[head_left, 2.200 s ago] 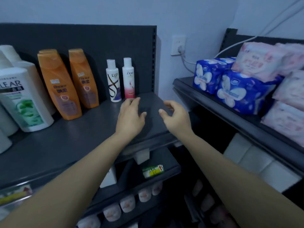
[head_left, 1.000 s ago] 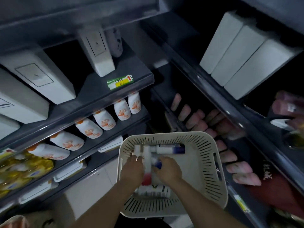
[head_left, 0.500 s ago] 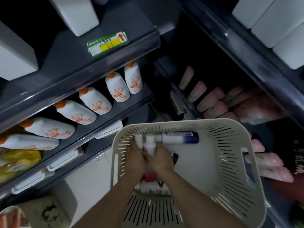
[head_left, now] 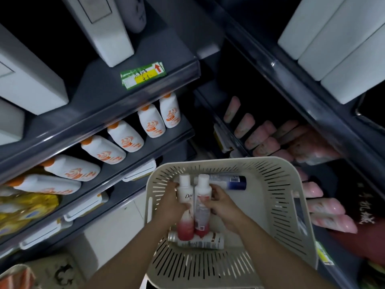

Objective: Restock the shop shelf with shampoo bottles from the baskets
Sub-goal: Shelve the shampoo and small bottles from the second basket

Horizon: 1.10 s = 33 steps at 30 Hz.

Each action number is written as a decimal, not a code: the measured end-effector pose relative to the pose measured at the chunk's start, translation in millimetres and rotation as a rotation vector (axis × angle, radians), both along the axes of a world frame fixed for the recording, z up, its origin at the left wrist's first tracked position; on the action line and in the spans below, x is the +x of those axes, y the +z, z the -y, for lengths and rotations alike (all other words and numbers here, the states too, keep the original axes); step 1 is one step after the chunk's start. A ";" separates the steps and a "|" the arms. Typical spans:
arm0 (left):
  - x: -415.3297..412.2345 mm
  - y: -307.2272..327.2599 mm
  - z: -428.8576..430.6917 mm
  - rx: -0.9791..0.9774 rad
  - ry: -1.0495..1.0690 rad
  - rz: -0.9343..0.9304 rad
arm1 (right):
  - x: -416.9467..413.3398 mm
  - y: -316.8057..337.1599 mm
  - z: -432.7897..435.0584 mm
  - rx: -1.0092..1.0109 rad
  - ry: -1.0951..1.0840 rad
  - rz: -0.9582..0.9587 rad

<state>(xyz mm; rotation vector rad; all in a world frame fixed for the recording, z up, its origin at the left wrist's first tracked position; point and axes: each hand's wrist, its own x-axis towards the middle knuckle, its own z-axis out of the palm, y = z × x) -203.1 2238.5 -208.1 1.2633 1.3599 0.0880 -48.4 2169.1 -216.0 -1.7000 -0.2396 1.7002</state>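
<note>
Bottles lifted clear of the basket, upright where half a second ago they were being gathered.
Left hand is clamped on the Dove bottle, right hand on its twin at 3 o'clock; shelving is judged next.

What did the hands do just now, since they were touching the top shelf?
They went down into the basket. The left hand took one pink-bottomed Dove bottle, the right hand another, lifting both up. The blue-ended bottle stayed lying at the back.
</note>
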 end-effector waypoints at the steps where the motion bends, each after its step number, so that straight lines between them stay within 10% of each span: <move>1: -1.2 6.3 0.0 -0.050 0.026 0.035 | 4.0 8.4 -0.2 -0.002 -0.015 -0.028; 21: -6.7 215.1 -38.0 -0.109 0.082 0.641 | 23.7 222.8 -41.0 0.321 0.004 -0.194; 33: -30.6 334.9 -72.0 0.220 0.073 0.767 | 8.1 346.6 -75.0 0.738 0.193 0.283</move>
